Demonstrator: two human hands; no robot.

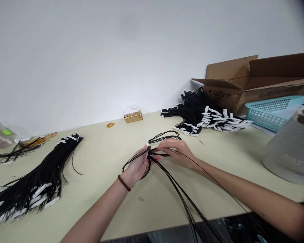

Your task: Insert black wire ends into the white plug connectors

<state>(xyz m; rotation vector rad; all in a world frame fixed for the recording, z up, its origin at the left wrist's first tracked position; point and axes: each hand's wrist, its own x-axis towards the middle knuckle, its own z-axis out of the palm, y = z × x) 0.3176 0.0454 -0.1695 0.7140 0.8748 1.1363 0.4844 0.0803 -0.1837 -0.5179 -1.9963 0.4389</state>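
Note:
Above the middle of the table, a black wire harness (pixel 172 179) is held between both hands. My left hand (pixel 139 165) is closed around it near a white connector (pixel 147 148). My right hand (pixel 176 150) pinches black wires just to the right of that connector. Wires loop out on both sides of the hands, and long ends hang down over the table's front edge. A single wire runs along my right forearm. The fingertips and the exact pinch point are partly hidden by wires.
On the left lies a bundle of black harnesses (pixel 40 172) with white connectors. A larger harness pile (pixel 195 111) is at the back right, beside a cardboard box (pixel 225 92), a teal basket (pixel 263 116) and a grey bin (pixel 291 152). A gold tissue pack (pixel 133 116) stands near the wall.

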